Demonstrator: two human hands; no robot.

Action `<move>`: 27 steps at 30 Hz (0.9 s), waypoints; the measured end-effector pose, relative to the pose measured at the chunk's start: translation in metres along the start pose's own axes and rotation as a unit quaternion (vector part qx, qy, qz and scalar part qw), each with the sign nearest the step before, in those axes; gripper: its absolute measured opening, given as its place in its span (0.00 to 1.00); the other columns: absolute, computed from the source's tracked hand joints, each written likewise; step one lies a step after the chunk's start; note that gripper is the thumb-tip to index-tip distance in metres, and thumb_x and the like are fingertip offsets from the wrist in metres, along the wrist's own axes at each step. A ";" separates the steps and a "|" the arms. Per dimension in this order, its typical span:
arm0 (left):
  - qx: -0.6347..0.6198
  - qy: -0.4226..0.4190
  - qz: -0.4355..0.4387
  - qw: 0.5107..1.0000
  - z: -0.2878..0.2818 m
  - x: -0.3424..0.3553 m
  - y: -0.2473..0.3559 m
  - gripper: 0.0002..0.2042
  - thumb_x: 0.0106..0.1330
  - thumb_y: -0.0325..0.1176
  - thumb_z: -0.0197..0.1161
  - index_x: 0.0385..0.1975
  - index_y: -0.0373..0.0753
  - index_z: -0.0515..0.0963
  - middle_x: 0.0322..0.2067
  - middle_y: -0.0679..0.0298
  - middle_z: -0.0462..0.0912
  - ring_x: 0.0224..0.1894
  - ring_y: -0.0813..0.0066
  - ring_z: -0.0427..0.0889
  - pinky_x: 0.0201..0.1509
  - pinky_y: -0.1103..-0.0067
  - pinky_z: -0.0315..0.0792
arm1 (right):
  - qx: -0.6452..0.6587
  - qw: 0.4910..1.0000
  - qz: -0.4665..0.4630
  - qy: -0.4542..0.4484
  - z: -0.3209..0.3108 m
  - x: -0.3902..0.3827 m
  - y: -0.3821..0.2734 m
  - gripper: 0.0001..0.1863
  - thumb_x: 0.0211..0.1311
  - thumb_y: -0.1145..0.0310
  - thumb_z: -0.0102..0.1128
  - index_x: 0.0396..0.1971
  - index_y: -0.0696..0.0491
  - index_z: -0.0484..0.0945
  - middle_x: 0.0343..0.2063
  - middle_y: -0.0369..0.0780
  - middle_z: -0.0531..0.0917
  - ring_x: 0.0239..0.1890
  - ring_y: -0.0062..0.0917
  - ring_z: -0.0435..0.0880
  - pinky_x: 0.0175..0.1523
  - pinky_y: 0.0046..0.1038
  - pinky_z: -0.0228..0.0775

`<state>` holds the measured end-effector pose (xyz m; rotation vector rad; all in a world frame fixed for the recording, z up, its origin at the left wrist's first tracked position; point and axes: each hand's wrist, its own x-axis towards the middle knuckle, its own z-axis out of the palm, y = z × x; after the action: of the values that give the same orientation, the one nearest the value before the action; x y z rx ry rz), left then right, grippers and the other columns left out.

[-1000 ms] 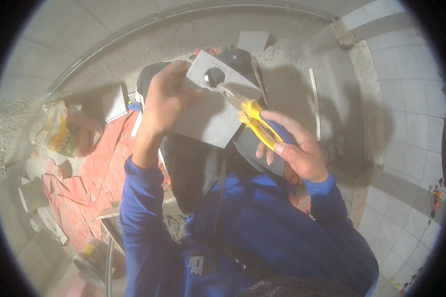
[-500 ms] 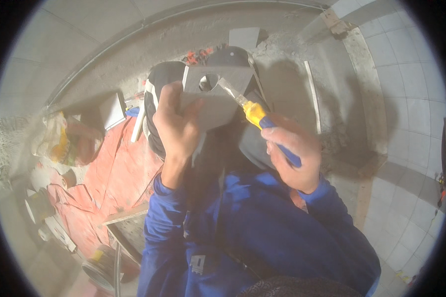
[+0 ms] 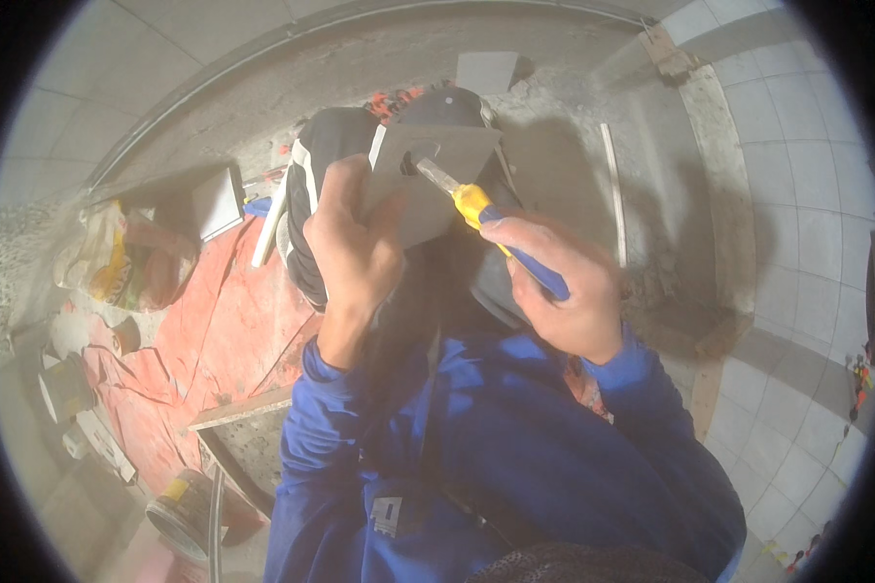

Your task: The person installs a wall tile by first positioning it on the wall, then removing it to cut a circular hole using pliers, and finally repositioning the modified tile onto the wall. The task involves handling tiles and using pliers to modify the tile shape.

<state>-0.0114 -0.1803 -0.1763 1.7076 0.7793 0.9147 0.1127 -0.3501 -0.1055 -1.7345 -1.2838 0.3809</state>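
A light grey tile (image 3: 442,199) with a round hole near its far edge is tilted above my knees. My left hand (image 3: 352,228) is closed on its left side, thumb over the face; the other fingers are mostly hidden beneath it. In my right hand (image 3: 564,282) is a flat-bladed hand tool (image 3: 472,204) with a yellow and blue handle. My fingers wrap the blue part. Its metal tip is at the hole, touching or just inside the rim; I cannot tell which.
A pink-red sheet (image 3: 233,321) covers the floor at left, with a plastic bag (image 3: 126,257), a white tile piece (image 3: 218,204) and a bucket (image 3: 183,510) around it. A thin white strip (image 3: 613,194) lies to the right. Beyond it rises a tiled wall (image 3: 807,214).
My right hand has moved left and slightly up, bringing the tool's tip from beside the hole's right edge to the hole. The tile has tilted and shifted slightly right.
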 end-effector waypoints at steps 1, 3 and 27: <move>-0.005 -0.004 0.006 1.000 0.000 0.000 -0.001 0.16 0.56 0.16 0.62 0.46 0.30 0.75 0.37 0.52 0.83 0.42 0.70 0.83 0.48 0.79 0.73 | 0.005 1.000 0.018 -0.006 0.001 0.002 0.000 0.28 0.51 0.88 0.57 0.53 0.49 0.81 0.49 0.44 0.83 0.48 0.38 0.85 0.51 0.31 0.78; -0.012 -0.004 0.013 1.000 -0.001 0.001 -0.002 0.17 0.56 0.16 0.63 0.46 0.30 0.75 0.37 0.53 0.83 0.42 0.71 0.83 0.49 0.79 0.73 | 0.006 1.000 0.010 0.002 -0.002 0.002 -0.004 0.27 0.51 0.88 0.57 0.52 0.50 0.81 0.49 0.44 0.83 0.48 0.38 0.85 0.51 0.31 0.78; -0.026 0.017 0.031 0.999 -0.003 0.000 -0.013 0.18 0.54 0.16 0.66 0.46 0.31 0.75 0.36 0.52 0.84 0.40 0.68 0.85 0.47 0.80 0.74 | -0.046 0.996 0.010 -0.070 -0.003 0.021 -0.015 0.32 0.45 0.88 0.56 0.53 0.48 0.81 0.47 0.46 0.83 0.48 0.41 0.84 0.52 0.36 0.77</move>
<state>-0.0146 -0.1752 -0.1884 1.6813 0.7231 1.0005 0.1146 -0.3325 -0.0858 -1.8257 -1.4035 0.4701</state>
